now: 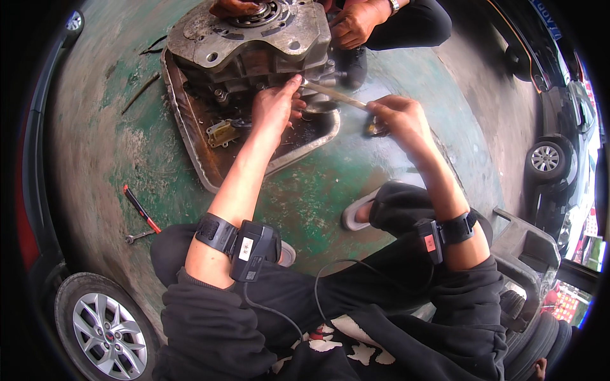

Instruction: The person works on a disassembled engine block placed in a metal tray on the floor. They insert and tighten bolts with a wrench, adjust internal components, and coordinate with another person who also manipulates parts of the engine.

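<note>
A long, slim metal wrench (338, 96) runs from the side of a grey metal gearbox housing (254, 47) toward the right. My right hand (400, 117) is closed on its outer end. At its inner end, against the housing, is my left hand (274, 108), thumb on the wrench head and fingers curled below. What the wrench head sits on is hidden. The housing rests in a rusty metal tray (202, 166), with a round bearing (270, 14) on top. A yellowish metal part (221, 134) lies in the tray. Something small and blurred shows beneath my right hand.
Across from me, a co-worker's hand (359, 24) is beside the housing and another hand (234, 6) is at the bearing. A red-and-black tool (141, 209) and a wrench (138, 236) lie on the green floor at left. Cars stand on both sides; a metal frame (524, 254) is at my right.
</note>
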{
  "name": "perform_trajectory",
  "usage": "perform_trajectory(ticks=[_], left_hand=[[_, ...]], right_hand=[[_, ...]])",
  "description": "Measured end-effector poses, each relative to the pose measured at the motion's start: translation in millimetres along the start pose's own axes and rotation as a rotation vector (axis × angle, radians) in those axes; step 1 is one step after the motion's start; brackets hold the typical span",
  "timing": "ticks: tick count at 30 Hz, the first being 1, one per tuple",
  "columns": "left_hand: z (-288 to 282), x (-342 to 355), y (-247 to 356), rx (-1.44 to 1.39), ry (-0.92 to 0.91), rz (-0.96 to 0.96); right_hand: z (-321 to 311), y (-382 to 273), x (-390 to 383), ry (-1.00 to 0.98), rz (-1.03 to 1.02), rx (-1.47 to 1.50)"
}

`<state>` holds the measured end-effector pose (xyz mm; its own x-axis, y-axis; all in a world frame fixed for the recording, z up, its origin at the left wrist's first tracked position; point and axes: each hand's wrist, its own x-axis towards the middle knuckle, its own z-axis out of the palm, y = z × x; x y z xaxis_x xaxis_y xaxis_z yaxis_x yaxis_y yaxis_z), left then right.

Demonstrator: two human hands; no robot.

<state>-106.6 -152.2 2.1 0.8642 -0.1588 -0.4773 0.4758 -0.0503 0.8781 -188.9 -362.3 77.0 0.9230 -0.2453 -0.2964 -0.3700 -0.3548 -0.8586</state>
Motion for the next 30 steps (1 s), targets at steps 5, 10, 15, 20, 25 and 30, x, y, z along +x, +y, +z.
perform_trajectory(ticks=[5, 10, 15, 20, 25, 30], left_hand=[[3, -1, 3, 0.005, 0.023, -0.002], [10, -1, 3, 0.02, 0.055, 0.013], [15, 0, 4, 0.013, 0.026, 0.07], [16, -2, 1, -0.04, 0.039, 0.073], [13, -2, -2, -0.022, -0.035, 0.11], [13, -4, -4, -0.091, -0.022, 0.114]], right_hand=[[16, 10, -19, -0.261, 0.184, 0.065], [41, 16, -42, -0.47, 0.287, 0.249], [60, 11, -52, -0.505, 0.324, 0.332], [86, 6, -58, -0.564, 0.318, 0.391], [96, 4, -58, -0.587, 0.275, 0.267], [87, 7, -65, -0.491, 0.269, 0.298]])
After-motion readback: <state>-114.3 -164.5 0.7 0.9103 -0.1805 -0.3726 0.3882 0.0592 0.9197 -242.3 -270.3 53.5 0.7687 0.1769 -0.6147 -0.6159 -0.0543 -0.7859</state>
